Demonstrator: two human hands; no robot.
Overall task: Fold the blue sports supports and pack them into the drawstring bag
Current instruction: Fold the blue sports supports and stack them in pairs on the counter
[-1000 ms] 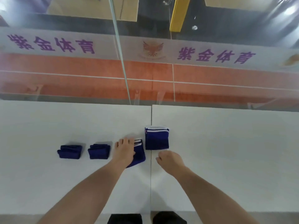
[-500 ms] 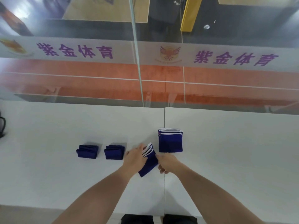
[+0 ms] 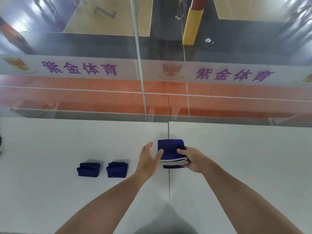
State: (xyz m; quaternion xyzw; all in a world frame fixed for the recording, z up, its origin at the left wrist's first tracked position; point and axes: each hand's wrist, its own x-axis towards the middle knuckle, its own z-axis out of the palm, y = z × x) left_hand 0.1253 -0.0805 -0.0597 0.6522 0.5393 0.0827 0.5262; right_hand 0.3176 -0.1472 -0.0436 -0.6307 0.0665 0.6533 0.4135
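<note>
A stack of folded blue supports (image 3: 170, 148) with white edges lies on the white table (image 3: 236, 157), across the seam between the two tabletops. My right hand (image 3: 192, 158) grips the stack's near right corner, thumb on top. My left hand (image 3: 149, 157) rests at the stack's left side with its fingers spread and its thumb touching the top. Two smaller folded blue supports lie to the left: one (image 3: 88, 168) and another (image 3: 116, 168) side by side. No drawstring bag is in view.
A glass barrier (image 3: 143, 92) with purple lettering stands along the table's far edge. A dark cable end (image 3: 0, 144) shows at the left edge. The table's near edge runs just below my forearms.
The folded support that my hands held left of the stack now lies on top of the stack. My right hand has moved up onto the stack and my left hand has let go.
</note>
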